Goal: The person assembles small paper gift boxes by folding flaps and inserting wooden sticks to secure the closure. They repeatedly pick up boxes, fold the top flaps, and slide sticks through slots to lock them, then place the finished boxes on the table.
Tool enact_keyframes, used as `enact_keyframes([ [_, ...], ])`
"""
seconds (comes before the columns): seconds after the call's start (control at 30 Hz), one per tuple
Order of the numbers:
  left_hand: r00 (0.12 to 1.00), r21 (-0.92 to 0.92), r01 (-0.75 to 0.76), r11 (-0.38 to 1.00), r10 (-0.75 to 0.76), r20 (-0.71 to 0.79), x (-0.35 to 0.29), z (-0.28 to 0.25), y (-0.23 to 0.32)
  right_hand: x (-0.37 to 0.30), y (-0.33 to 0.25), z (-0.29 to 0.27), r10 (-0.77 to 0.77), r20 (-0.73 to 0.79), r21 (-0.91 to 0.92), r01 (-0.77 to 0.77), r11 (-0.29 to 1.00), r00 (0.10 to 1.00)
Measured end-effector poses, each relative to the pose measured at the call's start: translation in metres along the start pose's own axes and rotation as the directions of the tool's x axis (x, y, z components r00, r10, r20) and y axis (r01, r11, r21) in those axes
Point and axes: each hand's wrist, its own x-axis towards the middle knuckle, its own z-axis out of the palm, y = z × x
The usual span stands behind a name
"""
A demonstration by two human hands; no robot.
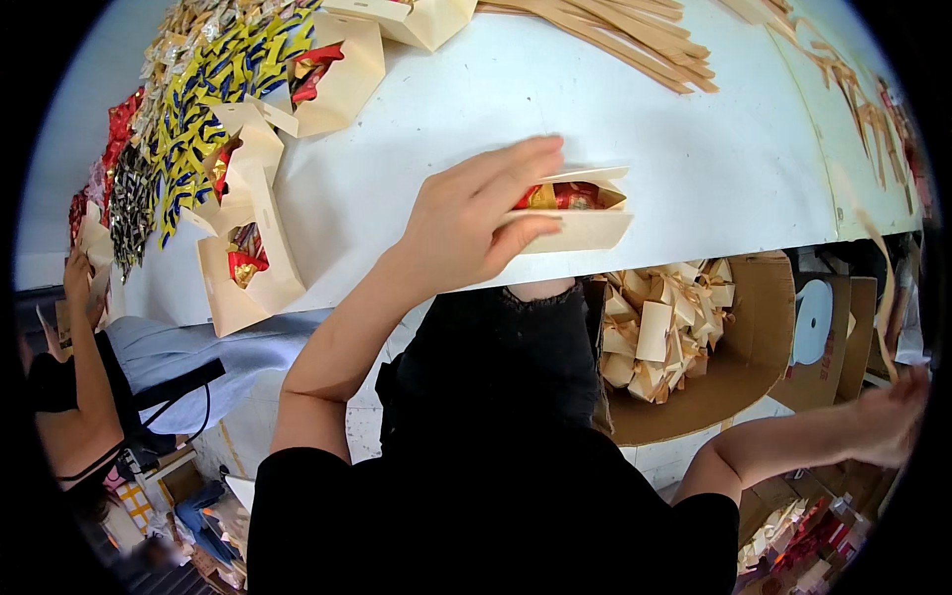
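Here, left hand (476,213): back upward, our grip clasping the cream card box (595,232) between thumb and fingers.
Right hand (892,412): stretched out sideways, our grip pinching a tan ribbon (885,288).

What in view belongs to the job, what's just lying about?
Job, apparently:
cream box in left hand
red wrapped sweets inside
tan ribbon in right hand
ribbon bundle
yellow wrapped sweets
carton holding boxes

Lying about, probably:
pale-blue disc beside carton
orange-striped white box, lower left
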Motion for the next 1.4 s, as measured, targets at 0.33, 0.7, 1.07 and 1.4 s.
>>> enact_keyframes([
  [0.33,0.98,0.167,-0.164,0.972,0.18,-0.086,-0.014,0.003,-0.01,-0.194,-0.066,0.087,-0.318,0.922,0.362,-0.2,0.91,0.223],
  [0.7,0.992,0.043,0.047,0.998,-0.052,0.112,0.008,-0.015,0.006,-0.202,-0.073,0.083,-0.304,0.89,0.378,-0.179,0.908,0.339],
  [1.07,0.981,0.177,-0.016,0.984,0.05,-0.189,-0.012,0.014,0.013,-0.225,-0.089,0.057,0.304,0.947,-0.206,-0.917,0.341,-0.1],
  [1.4,0.964,0.302,-0.165,0.939,0.219,-0.153,-0.01,0.015,0.009,-0.213,-0.075,0.072,-0.049,0.934,0.206,-0.421,0.883,0.353],
])
